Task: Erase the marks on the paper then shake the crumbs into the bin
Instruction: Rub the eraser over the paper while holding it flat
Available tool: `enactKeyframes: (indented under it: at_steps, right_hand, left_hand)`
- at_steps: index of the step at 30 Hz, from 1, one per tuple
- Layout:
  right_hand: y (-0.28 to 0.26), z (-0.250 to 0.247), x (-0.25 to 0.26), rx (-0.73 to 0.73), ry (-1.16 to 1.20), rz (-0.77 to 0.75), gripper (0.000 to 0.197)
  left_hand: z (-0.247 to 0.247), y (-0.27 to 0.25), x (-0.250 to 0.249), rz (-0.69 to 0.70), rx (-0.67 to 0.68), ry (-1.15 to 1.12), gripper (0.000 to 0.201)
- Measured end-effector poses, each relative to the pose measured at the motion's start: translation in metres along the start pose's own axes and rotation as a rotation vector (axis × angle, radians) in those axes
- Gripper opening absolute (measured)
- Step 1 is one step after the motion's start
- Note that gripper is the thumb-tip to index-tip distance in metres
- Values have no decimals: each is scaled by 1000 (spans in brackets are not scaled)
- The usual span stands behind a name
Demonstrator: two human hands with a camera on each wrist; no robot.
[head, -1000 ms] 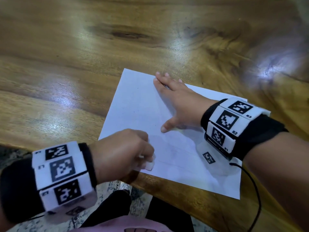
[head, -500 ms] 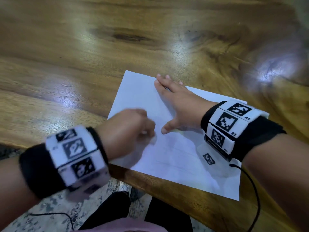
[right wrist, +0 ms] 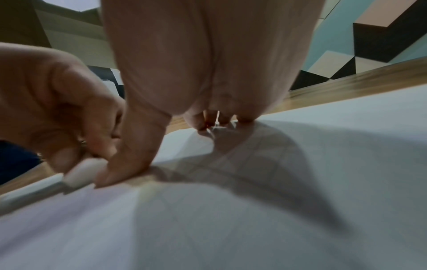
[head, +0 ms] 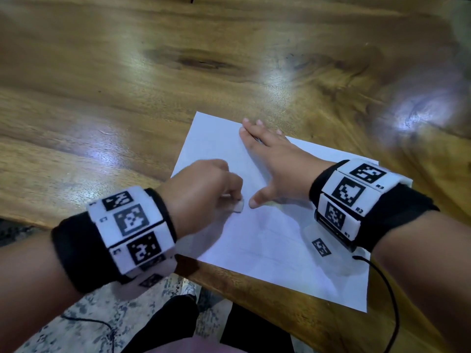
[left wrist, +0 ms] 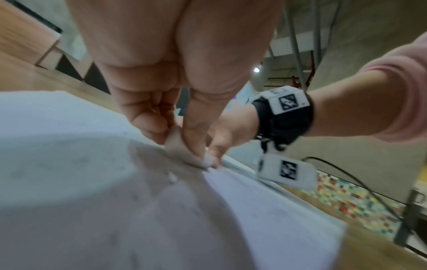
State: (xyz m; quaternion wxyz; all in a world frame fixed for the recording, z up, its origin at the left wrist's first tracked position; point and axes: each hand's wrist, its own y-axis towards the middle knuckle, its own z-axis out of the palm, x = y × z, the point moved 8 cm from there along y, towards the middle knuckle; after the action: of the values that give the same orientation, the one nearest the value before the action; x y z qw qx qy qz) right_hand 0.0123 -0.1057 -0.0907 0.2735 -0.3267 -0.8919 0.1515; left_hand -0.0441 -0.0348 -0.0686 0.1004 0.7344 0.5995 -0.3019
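Observation:
A white sheet of paper (head: pixel 275 238) lies on the wooden table (head: pixel 127 85) near its front edge, with faint pencil lines (right wrist: pixel 242 160) on it. My left hand (head: pixel 204 189) pinches a small white eraser (head: pixel 238 207) between thumb and fingers, its tip down on the paper (left wrist: pixel 69 164). The eraser (left wrist: pixel 182 151) shows clearly in the left wrist view, with a small crumb (left wrist: pixel 172 177) beside it. My right hand (head: pixel 275 161) lies flat on the sheet, fingers spread, thumb next to the eraser (right wrist: pixel 83 171). No bin is in view.
The table's front edge (head: pixel 254 291) runs just under the paper's near corner. A black cable (head: pixel 390 296) hangs from my right wrist band over that edge. Below are a speckled floor (head: pixel 76 314) and my dark legs (head: pixel 178 322).
My left hand with the eraser has moved up the sheet from its near edge to just beside the right thumb. The right hand has stayed flat in place.

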Motion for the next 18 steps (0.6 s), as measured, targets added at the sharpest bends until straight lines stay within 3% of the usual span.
enactKeyframes:
  at_steps: [2,5,7,9,11,13,16,18]
  right_hand:
    - [0,0,0,2,0,-4,125]
    - [0,0,-1,-1,2,-4,125]
    - [0,0,-1,-2,-2,-6,125]
    - [0,0,-1,-5,-10,-8,126]
    - [1,1,-1,-7,-6,-8,126]
    - [0,1,-1,-4,-9,-11,126]
    - [1,0,-1,-5,-9,-11,125]
    - [0,-1,0,-3,-13,-12,125]
  left_hand:
    - [10,-17,-7,40,76,-25,11]
    - [34,-43,-8,12,333,-53,8]
    - [27,-35,-6,7,294,-49,9]
    - [6,-15,-2,21,82,5,3]
    - [-5,-5,2,6,-20,24,14]
    - [2,-9,0,35,39,9,22]
    - [20,-24,-4,74,222,1,3]
    - [22,-29,-6,75,247,28,13]
